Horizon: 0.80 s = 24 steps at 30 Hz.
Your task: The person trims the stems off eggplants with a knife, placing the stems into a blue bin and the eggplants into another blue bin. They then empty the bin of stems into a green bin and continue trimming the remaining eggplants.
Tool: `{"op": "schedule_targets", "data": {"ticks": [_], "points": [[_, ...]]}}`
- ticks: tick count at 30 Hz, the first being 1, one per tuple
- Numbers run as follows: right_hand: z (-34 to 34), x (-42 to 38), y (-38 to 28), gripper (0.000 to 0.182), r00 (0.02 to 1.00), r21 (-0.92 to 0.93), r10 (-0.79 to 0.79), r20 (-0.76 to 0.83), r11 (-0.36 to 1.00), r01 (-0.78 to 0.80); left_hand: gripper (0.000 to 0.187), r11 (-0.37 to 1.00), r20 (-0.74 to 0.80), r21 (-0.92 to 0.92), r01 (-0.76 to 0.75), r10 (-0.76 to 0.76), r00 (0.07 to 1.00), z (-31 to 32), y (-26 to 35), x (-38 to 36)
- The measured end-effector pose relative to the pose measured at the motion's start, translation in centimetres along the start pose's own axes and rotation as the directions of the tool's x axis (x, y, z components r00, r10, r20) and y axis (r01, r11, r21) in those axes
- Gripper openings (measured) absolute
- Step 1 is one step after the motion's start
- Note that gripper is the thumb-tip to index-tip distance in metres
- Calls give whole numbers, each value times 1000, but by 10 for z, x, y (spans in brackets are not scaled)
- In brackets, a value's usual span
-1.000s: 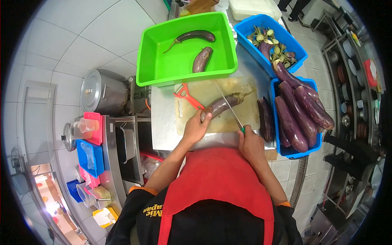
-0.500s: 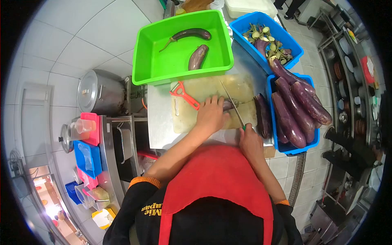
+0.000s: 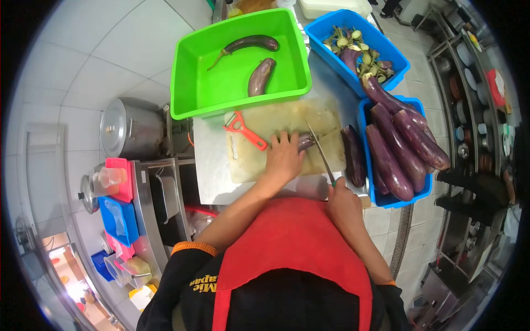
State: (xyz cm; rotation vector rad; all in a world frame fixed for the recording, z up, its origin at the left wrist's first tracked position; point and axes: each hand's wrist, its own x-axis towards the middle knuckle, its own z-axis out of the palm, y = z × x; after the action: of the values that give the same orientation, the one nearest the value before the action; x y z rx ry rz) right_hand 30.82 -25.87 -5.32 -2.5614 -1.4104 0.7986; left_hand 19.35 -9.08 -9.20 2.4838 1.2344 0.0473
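Observation:
On the cutting board (image 3: pixel 248 171), my left hand (image 3: pixel 284 160) presses down on an eggplant (image 3: pixel 305 141), which it partly hides. My right hand (image 3: pixel 344 199) is wrapped round the handle of a knife (image 3: pixel 323 156); the blade lies across the stem end of that eggplant. A red peeler (image 3: pixel 245 132) rests on the board, left of my left hand. Another eggplant (image 3: pixel 353 156) lies along the board's right edge. In the green tub (image 3: pixel 210 105) behind the board are two eggplants, one curved with its stem on.
A blue bin (image 3: pixel 367 194) at the right holds several large eggplants. Behind it, another blue bin (image 3: pixel 323 55) contains cut stems and an eggplant piece. A large metal pot (image 3: pixel 130 129) stands at the left. Part of another person (image 3: pixel 480 196) shows at the far right.
The view has shifted slightly, so the tub and board appear further left. My left hand still holds the eggplant down, and the knife has turned a little, its handle slightly lower.

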Motion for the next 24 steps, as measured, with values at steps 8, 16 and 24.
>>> {"op": "schedule_targets", "data": {"ticks": [8, 16, 24], "points": [[9, 25, -6, 29, 994, -15, 42, 102, 999, -41, 57, 999, -38, 9, -41, 41, 998, 6, -1, -1], [36, 73, -18, 31, 999, 29, 7, 44, 1000, -8, 57, 999, 12, 3, 35, -35, 999, 7, 4, -4], [33, -5, 27, 30, 984, -45, 69, 162, 997, -62, 58, 995, 6, -85, 60, -59, 998, 12, -11, 9]]}}
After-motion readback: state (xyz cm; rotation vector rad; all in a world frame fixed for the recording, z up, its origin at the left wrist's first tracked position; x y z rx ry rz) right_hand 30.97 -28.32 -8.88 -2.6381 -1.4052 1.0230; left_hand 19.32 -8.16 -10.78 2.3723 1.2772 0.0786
